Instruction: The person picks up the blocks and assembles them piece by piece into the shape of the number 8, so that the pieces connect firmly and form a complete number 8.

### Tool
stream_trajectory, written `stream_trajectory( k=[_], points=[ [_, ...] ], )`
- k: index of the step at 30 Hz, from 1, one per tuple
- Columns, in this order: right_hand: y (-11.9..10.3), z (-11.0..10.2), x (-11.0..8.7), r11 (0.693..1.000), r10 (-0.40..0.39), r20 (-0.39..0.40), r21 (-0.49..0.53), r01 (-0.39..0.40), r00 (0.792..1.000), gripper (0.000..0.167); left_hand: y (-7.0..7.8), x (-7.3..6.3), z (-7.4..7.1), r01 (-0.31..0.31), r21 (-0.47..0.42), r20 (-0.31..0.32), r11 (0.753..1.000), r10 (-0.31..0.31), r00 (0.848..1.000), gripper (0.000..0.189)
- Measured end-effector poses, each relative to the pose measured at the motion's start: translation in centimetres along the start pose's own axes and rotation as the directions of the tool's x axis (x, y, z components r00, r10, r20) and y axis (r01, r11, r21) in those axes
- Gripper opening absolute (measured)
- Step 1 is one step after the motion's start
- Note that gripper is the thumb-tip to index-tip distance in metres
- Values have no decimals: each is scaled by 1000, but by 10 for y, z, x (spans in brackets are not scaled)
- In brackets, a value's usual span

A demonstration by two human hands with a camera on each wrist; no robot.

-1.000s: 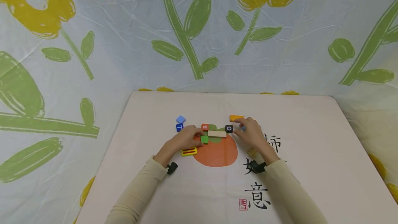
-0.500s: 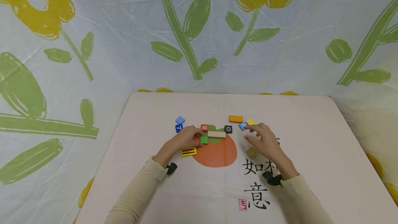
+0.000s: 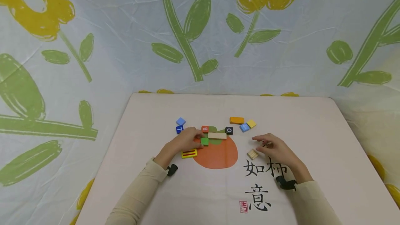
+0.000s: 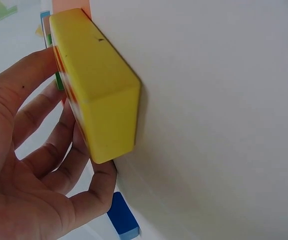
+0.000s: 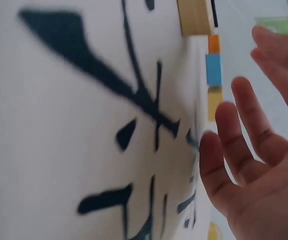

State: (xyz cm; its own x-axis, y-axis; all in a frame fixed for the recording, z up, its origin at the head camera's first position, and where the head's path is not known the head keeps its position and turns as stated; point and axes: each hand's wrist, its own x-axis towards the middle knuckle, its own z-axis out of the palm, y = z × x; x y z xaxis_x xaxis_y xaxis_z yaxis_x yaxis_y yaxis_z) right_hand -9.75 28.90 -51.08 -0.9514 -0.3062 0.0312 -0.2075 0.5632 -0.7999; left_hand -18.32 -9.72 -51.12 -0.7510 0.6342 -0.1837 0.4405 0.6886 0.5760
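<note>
Your left hand [image 3: 186,139] seems to pinch the green block [image 3: 204,142] at its three o'clock, likely steadying it beside the beige plank [image 3: 217,135], while your empty right hand [image 3: 276,149] hangs wide, the wooden block [image 3: 252,154] at its nine o'clock probably calling for a lower, narrowing grasp.

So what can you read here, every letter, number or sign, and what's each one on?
"7": dark blue block.
"O" or "0": black block.
"B" or "8", can't tell which: red block.
"柿", "如", "意": table. Another character, by the right hand, is mostly covered.
Too small to read surely: the table's red seal.
</note>
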Motion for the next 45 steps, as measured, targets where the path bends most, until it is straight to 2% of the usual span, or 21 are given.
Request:
stream_trajectory(
  k=[5, 8, 18, 23, 27, 32, 40, 45],
  points=[
    [5, -3, -2, 997, 40, 63, 64, -44, 997, 36, 0, 0, 1, 2, -1, 0, 1000, -2, 1000, 36],
    [6, -4, -3, 997, 44, 93, 65, -50, 995, 37, 0, -1, 2, 0, -6, -3, 1000, 0, 1000, 36],
    [7, -5, -3, 995, 35, 187, 82, -51, 982, 39, -1, 0, 3, 5, 8, -3, 1000, -5, 1000, 35],
    [9, -4, -2, 997, 3, 225, 80, -22, 974, 39, 0, -1, 3, 4, 11, -6, 1000, -4, 1000, 36],
    [10, -2, 0, 998, -32, 219, 56, 20, 975, 35, 0, 0, 3, 0, 8, -7, 1000, 0, 1000, 36],
    [9, 1, 1, 999, -37, 189, 15, 35, 981, 32, -1, 0, 2, 2, 2, -7, 1000, -2, 1000, 37],
    [3, 7, 1, 997, 19, 109, -79, -10, 994, 29, -2, 0, 3, -5, -4, -13, 1000, 5, 1000, 37],
    [-2, 13, 3, 993, 25, 69, -114, -17, 997, 32, -1, -1, 2, -11, -9, -15, 1000, 11, 1000, 37]
  ],
)
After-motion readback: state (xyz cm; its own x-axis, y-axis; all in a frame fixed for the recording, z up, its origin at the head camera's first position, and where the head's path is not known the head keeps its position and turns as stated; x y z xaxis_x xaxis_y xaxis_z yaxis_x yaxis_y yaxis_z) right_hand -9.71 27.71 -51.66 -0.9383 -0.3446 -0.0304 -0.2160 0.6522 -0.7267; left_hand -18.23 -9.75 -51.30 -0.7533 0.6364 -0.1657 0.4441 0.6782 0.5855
